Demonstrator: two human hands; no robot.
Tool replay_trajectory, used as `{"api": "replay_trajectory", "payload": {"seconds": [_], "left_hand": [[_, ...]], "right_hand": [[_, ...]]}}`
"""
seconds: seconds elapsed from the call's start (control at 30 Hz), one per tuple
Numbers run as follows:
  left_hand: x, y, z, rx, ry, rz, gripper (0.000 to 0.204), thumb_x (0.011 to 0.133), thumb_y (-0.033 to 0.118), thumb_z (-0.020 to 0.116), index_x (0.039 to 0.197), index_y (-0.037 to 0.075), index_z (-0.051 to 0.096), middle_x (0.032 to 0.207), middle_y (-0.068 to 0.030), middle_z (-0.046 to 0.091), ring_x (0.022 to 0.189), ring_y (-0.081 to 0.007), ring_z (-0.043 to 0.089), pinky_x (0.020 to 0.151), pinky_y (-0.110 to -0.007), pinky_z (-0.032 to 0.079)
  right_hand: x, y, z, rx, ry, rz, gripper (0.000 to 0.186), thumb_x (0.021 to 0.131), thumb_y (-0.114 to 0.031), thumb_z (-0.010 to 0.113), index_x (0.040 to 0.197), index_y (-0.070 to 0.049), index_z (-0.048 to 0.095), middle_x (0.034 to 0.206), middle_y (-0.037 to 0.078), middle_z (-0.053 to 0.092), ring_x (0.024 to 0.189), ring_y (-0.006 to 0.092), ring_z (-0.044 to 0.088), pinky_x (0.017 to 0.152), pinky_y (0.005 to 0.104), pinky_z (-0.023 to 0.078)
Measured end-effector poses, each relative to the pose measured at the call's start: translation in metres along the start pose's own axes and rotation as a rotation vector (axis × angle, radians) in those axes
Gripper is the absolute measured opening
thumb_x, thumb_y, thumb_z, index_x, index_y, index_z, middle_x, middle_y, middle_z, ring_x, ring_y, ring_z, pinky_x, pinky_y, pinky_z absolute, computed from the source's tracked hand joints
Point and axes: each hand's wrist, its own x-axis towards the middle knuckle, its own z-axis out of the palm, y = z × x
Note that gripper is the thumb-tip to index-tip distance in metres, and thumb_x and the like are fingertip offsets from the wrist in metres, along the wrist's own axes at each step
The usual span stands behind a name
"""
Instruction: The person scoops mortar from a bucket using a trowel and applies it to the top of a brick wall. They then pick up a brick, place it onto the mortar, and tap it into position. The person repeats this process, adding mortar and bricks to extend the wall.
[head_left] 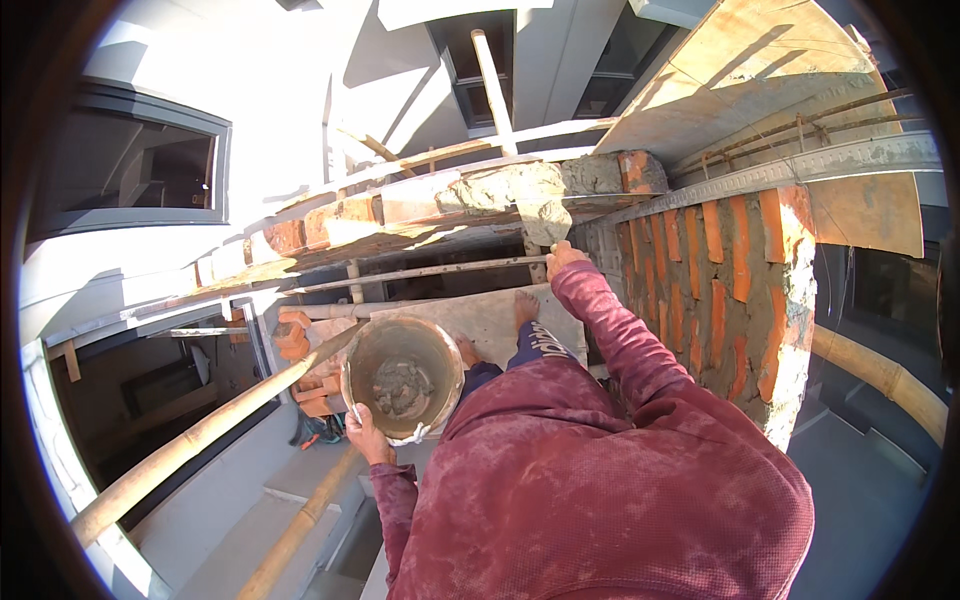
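The left hand (365, 432) was curled tight round the rim of a bucket (402, 378) holding grey mortar (400, 388), low before the person's chest. The right hand (562, 255), fingers closed on a trowel (543, 221), pressed mortar onto the brick wall (715, 290) above bare feet (524, 306).

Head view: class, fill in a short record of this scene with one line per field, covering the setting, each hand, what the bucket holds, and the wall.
Setting: a scaffold of bamboo poles beside a building, seen from above
Left hand: grips the rim of a round bucket
Bucket contents: a small heap of grey mortar
Right hand: raised to the mortar lump at the wall top; grip unclear
Wall: orange bricks with grey mortar joints
Feet: bare, on a grey board
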Motion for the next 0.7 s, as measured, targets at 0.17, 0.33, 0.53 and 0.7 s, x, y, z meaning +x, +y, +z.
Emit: {"api": "replay_trajectory", "payload": {"seconds": [0.17,0.33,0.53,0.7], "left_hand": [[0.004,0.002,0.001,0.027,-0.002,0.023,0.022,0.097,0.025,0.060,0.087,0.008,0.052,0.078,0.0049,0.049,0.069,-0.0046,0.041,0.062,-0.023,0.037],[0.017,-0.001,-0.001,0.119,-0.030,0.006,0.024,0.097,0.026,0.061,0.085,0.008,0.052,0.078,0.0053,0.048,0.069,-0.0047,0.041,0.061,-0.023,0.036],[0.026,0.001,0.002,0.153,-0.059,0.019,0.023,0.097,0.025,0.061,0.083,0.009,0.050,0.076,0.0056,0.047,0.068,-0.0046,0.040,0.060,-0.022,0.035],[0.022,0.001,0.005,0.099,-0.053,0.003,0.024,0.097,0.026,0.061,0.082,0.010,0.050,0.076,0.0061,0.046,0.068,-0.0041,0.039,0.059,-0.022,0.035]], "right_hand": [[-0.017,0.018,-0.009,0.030,-0.026,-0.054,0.037,0.092,-0.033,0.054,0.111,-0.001,0.054,0.106,0.029,0.064,0.102,0.0457,0.061,0.090,0.0513,0.047],[-0.009,-0.038,0.005,0.008,-0.079,-0.168,0.033,0.093,-0.029,0.055,0.109,-0.001,0.052,0.104,0.029,0.064,0.101,0.0458,0.061,0.088,0.0514,0.048],[-0.006,-0.027,-0.012,-0.081,-0.071,-0.015,0.031,0.093,-0.029,0.056,0.109,-0.002,0.055,0.105,0.027,0.065,0.104,0.0427,0.062,0.090,0.0512,0.047],[-0.007,0.018,-0.030,-0.050,0.003,0.038,0.031,0.092,-0.029,0.055,0.111,-0.004,0.056,0.107,0.025,0.065,0.105,0.0432,0.061,0.092,0.0519,0.047]]}}
